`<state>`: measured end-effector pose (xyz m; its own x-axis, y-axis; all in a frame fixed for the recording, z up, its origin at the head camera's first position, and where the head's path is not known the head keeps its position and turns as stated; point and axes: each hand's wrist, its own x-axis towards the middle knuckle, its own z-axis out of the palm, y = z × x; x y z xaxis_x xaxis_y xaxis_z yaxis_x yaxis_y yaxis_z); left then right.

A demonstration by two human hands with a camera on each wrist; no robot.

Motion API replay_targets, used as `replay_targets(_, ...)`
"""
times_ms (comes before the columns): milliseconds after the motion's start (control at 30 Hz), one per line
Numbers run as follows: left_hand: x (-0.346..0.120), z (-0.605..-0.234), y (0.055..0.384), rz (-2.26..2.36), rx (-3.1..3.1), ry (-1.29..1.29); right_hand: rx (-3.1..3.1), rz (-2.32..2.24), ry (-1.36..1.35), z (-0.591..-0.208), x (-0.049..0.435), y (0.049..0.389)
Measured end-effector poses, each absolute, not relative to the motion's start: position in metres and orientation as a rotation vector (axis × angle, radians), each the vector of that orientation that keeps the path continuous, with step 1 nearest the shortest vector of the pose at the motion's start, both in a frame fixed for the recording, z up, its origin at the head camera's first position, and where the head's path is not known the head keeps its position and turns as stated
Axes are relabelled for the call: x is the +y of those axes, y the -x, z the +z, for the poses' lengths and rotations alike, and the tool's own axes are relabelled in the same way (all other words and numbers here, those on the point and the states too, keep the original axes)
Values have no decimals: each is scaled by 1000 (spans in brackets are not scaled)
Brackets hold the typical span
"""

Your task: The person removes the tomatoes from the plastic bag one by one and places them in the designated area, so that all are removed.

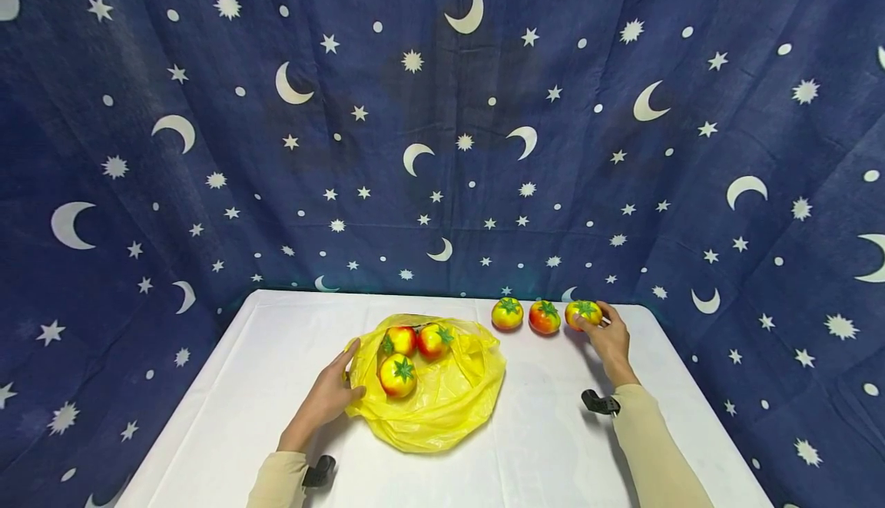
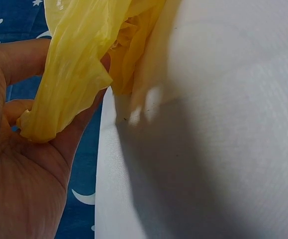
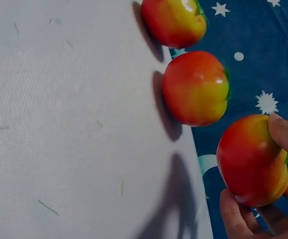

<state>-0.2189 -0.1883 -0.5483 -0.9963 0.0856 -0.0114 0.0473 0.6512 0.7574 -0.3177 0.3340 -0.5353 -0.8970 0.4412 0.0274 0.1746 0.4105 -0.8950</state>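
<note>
A yellow plastic bag [image 1: 442,408] lies with its mouth spread wide on the table. Inside it sit three red-and-yellow tomatoes [image 1: 398,375] with green leafy tops. My left hand [image 1: 330,391] holds the bag's left side, thumb and fingers apart around the rim; in the left wrist view a fold of the bag [image 2: 69,84] runs into the palm. At the far right, my right hand [image 1: 611,343] grips a tomato [image 3: 253,162] between thumb and fingers. The right wrist view shows this tomato raised over the table, its green top partly hidden by the hand.
Two more tomatoes, a middle one [image 1: 544,317] and a left one [image 1: 508,313], stand in a row near the back edge of the white table [image 1: 539,431]. A dark blue cloth [image 1: 442,147] with moons and stars hangs behind and around the table.
</note>
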Motion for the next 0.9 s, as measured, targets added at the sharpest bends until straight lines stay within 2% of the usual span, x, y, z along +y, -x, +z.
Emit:
replay_targets(600, -189, -549, 219, 1303, 2790, -95, -2450, 1444, 603, -560, 330, 331)
replay_targets(900, -187, -546, 219, 1312, 2796, -101, -2487, 1472, 629, -556, 328, 333)
